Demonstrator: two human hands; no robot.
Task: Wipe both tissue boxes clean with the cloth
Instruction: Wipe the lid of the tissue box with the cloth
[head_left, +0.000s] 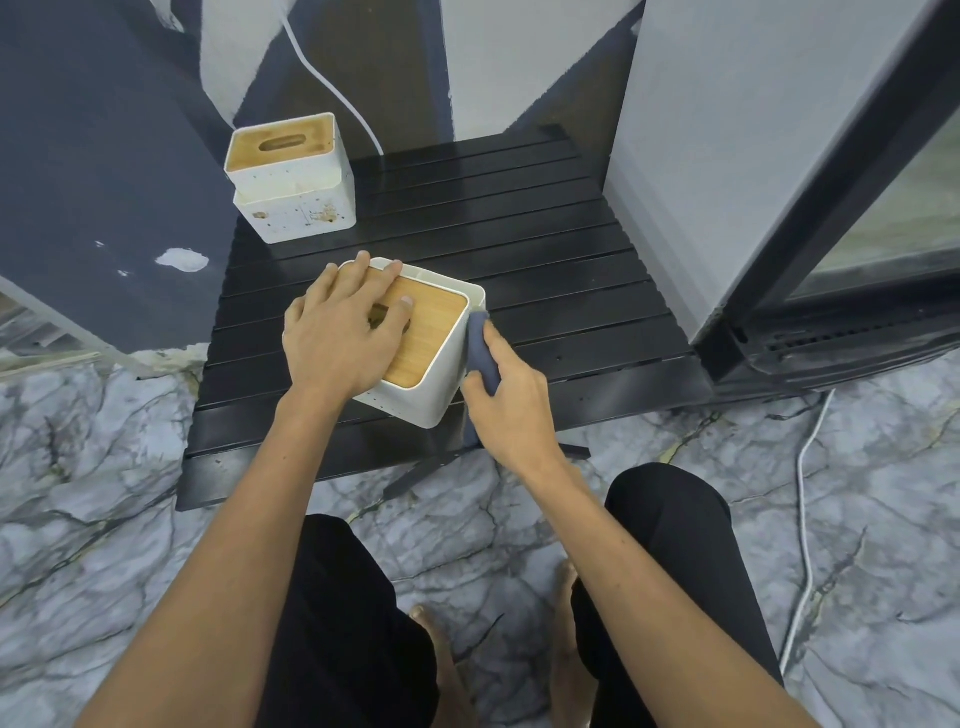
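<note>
Head view: left hand (340, 332), fingers spread, pins the light, rigid, likely slippery near tissue box (415, 358) by its lid while right hand (511, 402) pinches the soft cloth (480, 351) against its right wall

A black slatted bench (545, 249) stands on grey marbled floor (104, 493); grey-and-white painted wall (93, 156) upper left, glass-doored cabinet (857, 234) right.

Dim, even indoor light; soft shadows; wide-angle bending at edges
</note>
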